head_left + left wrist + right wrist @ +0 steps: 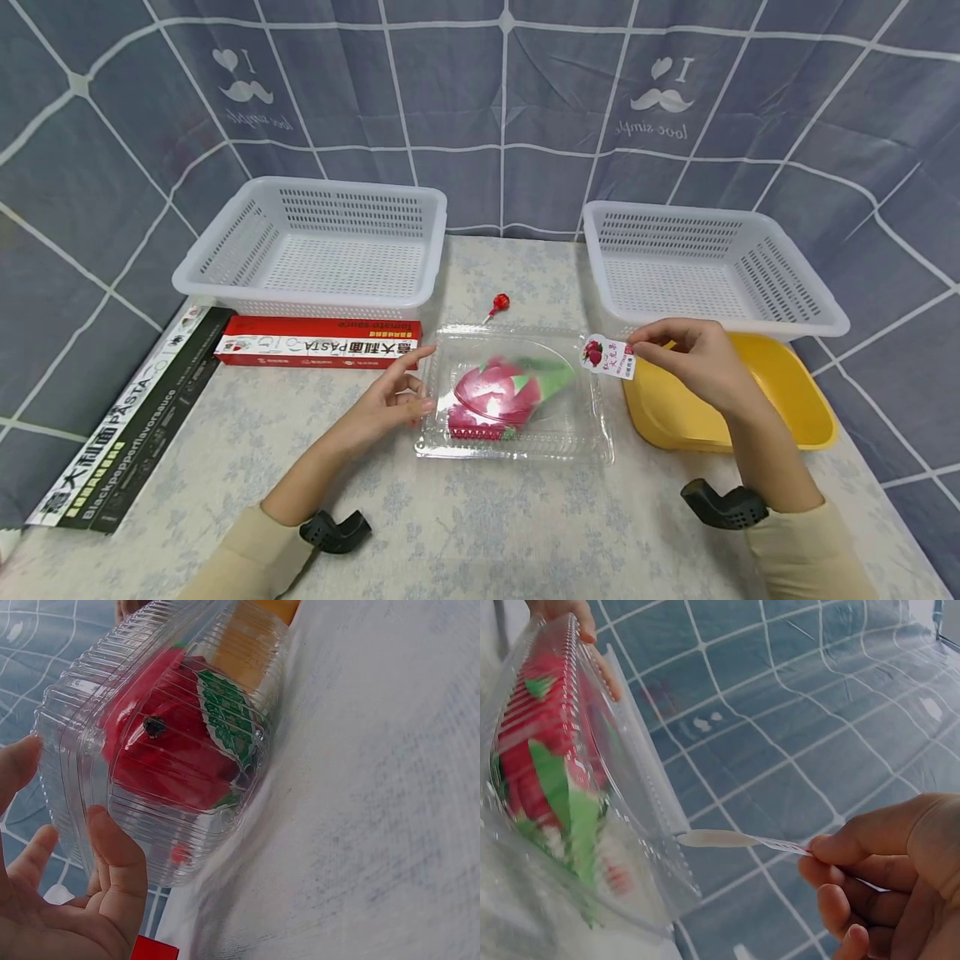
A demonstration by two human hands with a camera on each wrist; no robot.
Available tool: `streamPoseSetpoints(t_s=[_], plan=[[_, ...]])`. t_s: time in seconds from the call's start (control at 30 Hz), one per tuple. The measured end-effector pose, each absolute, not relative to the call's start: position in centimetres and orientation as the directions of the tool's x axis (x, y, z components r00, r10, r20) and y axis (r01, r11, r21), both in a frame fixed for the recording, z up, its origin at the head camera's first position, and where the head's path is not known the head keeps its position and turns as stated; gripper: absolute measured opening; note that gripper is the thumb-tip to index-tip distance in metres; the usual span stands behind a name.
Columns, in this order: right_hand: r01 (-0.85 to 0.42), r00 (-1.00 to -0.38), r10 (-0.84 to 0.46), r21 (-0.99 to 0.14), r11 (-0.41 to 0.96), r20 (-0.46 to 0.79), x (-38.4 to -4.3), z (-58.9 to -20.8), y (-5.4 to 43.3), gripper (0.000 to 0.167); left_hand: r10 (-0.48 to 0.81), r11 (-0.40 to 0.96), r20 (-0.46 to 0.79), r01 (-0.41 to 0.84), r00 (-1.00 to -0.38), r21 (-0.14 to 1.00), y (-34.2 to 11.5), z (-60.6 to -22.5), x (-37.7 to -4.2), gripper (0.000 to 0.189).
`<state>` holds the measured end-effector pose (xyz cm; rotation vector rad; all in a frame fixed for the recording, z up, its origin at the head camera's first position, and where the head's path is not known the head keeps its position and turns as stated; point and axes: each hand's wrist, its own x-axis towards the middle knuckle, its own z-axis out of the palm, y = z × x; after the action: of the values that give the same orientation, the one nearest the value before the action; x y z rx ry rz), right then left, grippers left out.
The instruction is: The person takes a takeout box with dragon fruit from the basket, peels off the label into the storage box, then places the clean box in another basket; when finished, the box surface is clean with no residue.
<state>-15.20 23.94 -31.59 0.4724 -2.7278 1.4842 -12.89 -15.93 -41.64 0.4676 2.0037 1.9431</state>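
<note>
A clear plastic clamshell box [592,433] lies closed on the table between my hands. A pink dragon fruit [495,392] with green leaf-like tips shows through it. At the box's left side, my left hand [386,400] touches the edge with its index finger and thumb spread apart. In the left wrist view these fingertips [112,825] are right at the ridged rim. Over the box's right edge, my right hand [693,358] pinches a small white sticker [611,357] printed with a fruit picture and pink characters. The right wrist view shows the sticker [727,838] nearly edge-on.
White perforated baskets stand at the back left [330,296] and back right [750,321]. A yellow tray [813,408] is under my right forearm. A red pasta box [322,342] and a long black pasta box [142,417] lie left. A red lollipop [501,302] lies behind the clamshell.
</note>
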Motion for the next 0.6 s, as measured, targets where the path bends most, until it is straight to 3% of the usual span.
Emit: streamPoseSetpoints(t_s=[0.6], plan=[[-0.156, -0.985, -0.142, -0.842, 0.516, 0.096, -14.1, -32.8, 29.0, 0.012, 0.400, -0.020, 0.037, 0.032, -0.916, 0.999, -14.6, -42.3, -12.6, 0.063]])
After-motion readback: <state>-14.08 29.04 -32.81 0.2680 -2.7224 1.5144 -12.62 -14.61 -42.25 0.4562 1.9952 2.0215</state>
